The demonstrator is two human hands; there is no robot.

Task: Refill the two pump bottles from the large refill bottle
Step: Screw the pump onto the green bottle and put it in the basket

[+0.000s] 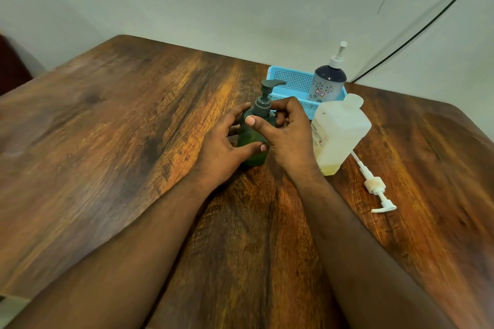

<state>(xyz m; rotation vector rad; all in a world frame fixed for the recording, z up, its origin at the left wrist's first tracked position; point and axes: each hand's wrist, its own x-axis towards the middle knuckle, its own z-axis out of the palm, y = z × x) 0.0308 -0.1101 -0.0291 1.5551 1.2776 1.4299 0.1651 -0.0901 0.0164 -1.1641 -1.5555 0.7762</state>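
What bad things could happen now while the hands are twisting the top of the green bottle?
1. The green bottle might tip or slip: only the left hand steadies it while the right hand works the grey pump top.
2. The large refill bottle stands right beside the right hand; an elbow or wrist bump could topple it.
3. The loose white pump lies on the table and could get knocked off or dirty.

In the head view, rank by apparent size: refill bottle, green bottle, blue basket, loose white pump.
1. Refill bottle, nearest and bulkiest.
2. Blue basket and green bottle: unsure, since the basket sits farther and partly hidden, and hands cover the bottle.
3. Loose white pump, thinnest.
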